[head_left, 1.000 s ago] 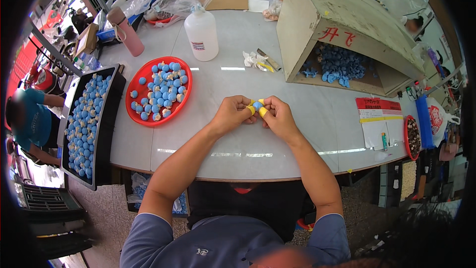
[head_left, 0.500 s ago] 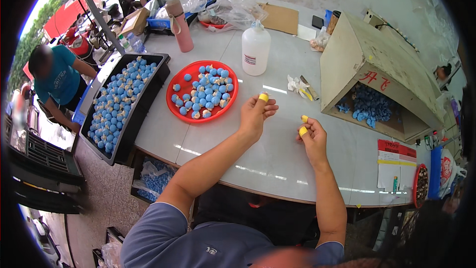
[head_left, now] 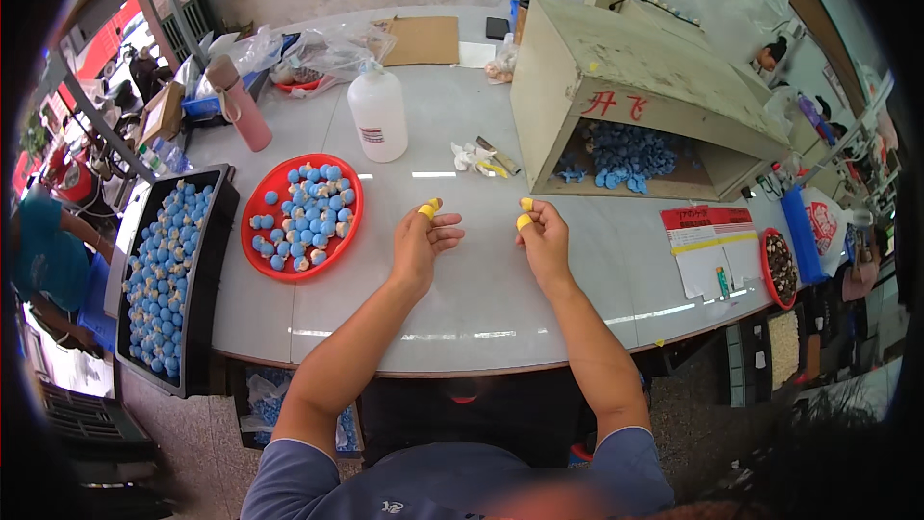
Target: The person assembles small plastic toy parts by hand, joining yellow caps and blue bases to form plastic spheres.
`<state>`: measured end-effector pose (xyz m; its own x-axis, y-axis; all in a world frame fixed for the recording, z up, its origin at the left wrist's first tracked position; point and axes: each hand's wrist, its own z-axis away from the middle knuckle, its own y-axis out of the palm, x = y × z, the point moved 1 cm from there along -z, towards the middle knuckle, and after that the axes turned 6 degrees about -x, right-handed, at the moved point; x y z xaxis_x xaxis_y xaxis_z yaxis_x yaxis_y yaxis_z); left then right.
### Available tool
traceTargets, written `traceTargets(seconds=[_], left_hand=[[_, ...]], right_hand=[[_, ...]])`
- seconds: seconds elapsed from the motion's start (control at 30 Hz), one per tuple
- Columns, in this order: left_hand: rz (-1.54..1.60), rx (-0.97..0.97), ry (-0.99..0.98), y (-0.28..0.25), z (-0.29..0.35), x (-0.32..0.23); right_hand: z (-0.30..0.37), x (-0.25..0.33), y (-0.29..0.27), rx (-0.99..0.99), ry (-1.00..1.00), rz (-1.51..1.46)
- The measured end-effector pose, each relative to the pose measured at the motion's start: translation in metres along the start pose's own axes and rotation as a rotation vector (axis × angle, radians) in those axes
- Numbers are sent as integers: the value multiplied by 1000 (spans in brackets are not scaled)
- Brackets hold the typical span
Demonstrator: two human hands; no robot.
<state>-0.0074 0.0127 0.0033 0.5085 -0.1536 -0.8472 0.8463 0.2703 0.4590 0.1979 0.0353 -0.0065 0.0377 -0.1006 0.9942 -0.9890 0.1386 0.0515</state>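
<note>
Both of my hands are held over the grey-white tabletop, apart from each other. My left hand (head_left: 420, 243) has a yellow wrap on its thumb; its other fingers point right, loosely bent and apart, and I see nothing in them. Facing it, my right hand (head_left: 546, 243) wears yellow wraps on thumb and index finger. Those two tips stand slightly apart with nothing visible between them, while the other fingers curl inward. Left of my left hand is a red round tray (head_left: 281, 270) holding several blue balls (head_left: 308, 217) with pale, ragged bits.
A black crate (head_left: 204, 327) of similar balls stands at the left. Behind are a white bottle (head_left: 377, 116) and a pink flask (head_left: 241, 106). A beige box (head_left: 664, 58) holds blue pieces (head_left: 630, 154). Printed sheets (head_left: 712, 246) lie right. A person (head_left: 58, 250) is at far left.
The view has swung right, so the table things sit farther left in it. My hands have come level with each other; both still appear to hold nothing.
</note>
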Motion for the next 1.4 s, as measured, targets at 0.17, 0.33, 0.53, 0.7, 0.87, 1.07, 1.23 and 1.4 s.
traceTargets(seconds=[0.17,0.33,0.53,0.7,0.87,1.07,1.23,1.4], left_hand=[[-249,124,-41,8,6,11],[-313,175,-38,11,6,14],[-322,179,-57,7,8,12],[-323,186,-56,9,6,13],[-324,209,-39,5,4,15],[-332,219,5,5,8,15],[-141,396,-81,18,24,19],[-113,529,-161,19,23,29]], right_hand=[[-14,14,-16,-180,137,-98],[-81,0,-68,-310,-295,533],[-166,15,-105,-231,-560,1362],[-204,12,-107,-84,-439,1594],[-195,16,-99,21,-339,1727],[-90,24,-82,-249,-536,941],[28,36,-16,-25,-580,735],[58,28,5,-75,-765,855]])
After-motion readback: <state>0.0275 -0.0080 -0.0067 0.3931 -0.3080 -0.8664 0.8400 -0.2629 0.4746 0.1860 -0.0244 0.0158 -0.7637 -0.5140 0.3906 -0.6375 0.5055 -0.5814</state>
